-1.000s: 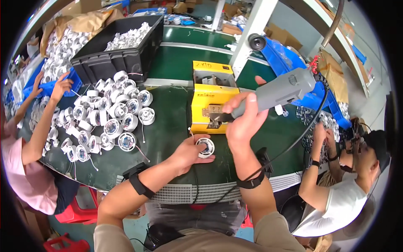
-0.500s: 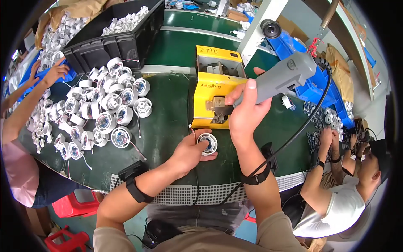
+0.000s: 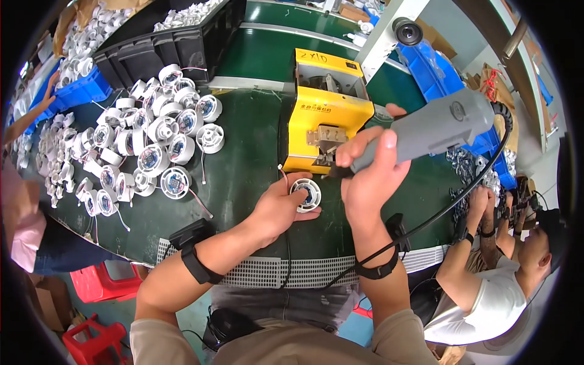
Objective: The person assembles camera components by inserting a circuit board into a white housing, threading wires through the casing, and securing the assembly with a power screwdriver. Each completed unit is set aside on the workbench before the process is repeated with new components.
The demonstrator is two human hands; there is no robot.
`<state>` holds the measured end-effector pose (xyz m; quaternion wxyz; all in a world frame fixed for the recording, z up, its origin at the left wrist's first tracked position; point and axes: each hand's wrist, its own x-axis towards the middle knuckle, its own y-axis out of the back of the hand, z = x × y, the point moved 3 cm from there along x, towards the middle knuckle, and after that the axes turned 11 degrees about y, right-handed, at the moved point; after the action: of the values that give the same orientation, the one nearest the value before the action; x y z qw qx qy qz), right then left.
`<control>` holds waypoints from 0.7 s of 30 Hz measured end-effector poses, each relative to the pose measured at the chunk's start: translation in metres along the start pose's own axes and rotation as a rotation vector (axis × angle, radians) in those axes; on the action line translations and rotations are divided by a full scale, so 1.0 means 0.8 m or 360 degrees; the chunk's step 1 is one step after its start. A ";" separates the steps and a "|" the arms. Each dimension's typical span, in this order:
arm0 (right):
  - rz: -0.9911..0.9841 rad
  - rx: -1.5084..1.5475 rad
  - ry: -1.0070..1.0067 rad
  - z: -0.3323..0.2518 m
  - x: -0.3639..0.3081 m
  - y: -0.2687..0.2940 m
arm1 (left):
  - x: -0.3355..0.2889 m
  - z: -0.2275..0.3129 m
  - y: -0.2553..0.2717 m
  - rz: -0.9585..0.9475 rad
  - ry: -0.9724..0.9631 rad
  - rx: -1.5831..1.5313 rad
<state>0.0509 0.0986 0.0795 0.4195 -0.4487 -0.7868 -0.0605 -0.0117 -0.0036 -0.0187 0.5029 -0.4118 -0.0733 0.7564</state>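
Observation:
My left hand (image 3: 274,205) grips a round white plastic housing (image 3: 314,194) on the table, its thumb over the rim and fingers beneath. A blue circuit board shows inside the housing, and a thin wire with a small plug rises beside the hand. My right hand (image 3: 372,176) is closed around a grey corded electric screwdriver (image 3: 441,125). The tool slants down to the left, its dark tip just below the front of the yellow screw feeder (image 3: 325,112). The tip is above and right of the housing, apart from it. The exact bit end is hard to make out.
Many similar white housings (image 3: 152,158) with wires lie heaped on the green table (image 3: 243,152) at left. A black crate (image 3: 152,64) stands behind them. Blue bins (image 3: 435,76) and a metal post (image 3: 389,42) are at right. Other people work on both sides; a black cable (image 3: 450,210) crosses my right forearm.
The screwdriver tip has drawn away from the feeder's front metal block, down toward me. My left hand still holds the housing. The view has shifted slightly, and the left person's hands have moved partly away.

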 end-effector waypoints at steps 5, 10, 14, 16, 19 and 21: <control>-0.0071 0.0053 -0.0168 0.002 -0.029 -0.001 | 0.003 -0.002 0.001 -0.0045 0.0014 0.0007; -0.0116 0.0057 -0.0217 0.009 -0.039 0.000 | -0.002 0.002 -0.002 -0.0003 -0.0032 -0.0020; -0.0100 0.0068 -0.0270 0.009 -0.041 -0.003 | -0.004 0.003 -0.002 -0.0018 -0.0047 -0.0020; -0.0104 0.0057 -0.0275 0.010 -0.041 -0.002 | -0.004 0.004 -0.003 -0.0001 -0.0039 0.0006; -0.0126 0.0060 -0.0260 0.009 -0.041 -0.003 | -0.007 0.006 -0.006 0.0020 -0.0066 0.0008; -0.0095 0.0065 -0.0315 0.009 -0.043 -0.005 | -0.007 0.006 -0.005 0.0019 -0.0059 0.0015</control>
<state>0.0519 0.0775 0.0513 0.3467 -0.4202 -0.8385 -0.0124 -0.0113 -0.0048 -0.0104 0.4990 -0.3957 -0.0765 0.7672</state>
